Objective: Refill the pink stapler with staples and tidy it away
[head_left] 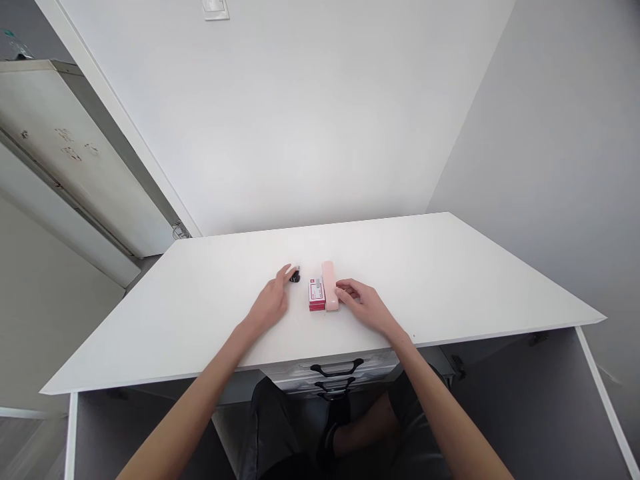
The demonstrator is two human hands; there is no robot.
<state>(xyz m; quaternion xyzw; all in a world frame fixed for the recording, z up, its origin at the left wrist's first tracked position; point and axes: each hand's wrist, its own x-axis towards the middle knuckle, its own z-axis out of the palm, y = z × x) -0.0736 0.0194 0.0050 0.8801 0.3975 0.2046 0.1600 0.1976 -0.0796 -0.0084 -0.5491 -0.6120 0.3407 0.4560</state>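
A pale pink stapler (329, 284) lies on the white desk (450, 267), with a small red and white box (317, 295) right beside it on its left. A small black object (295, 277) sits a little further left. My left hand (273, 300) rests on the desk, its fingers stretched toward the black object and touching or nearly touching it. My right hand (363, 303) lies just right of the stapler, fingers curled loosely, fingertips at the stapler's side. Neither hand has lifted anything.
Under the desk stands a drawer unit with black handles (336, 368), and my legs are below it. A white wall is behind the desk, a grey wall to the right. A door (75, 153) is at the left. A wall switch (215, 9) is high up.
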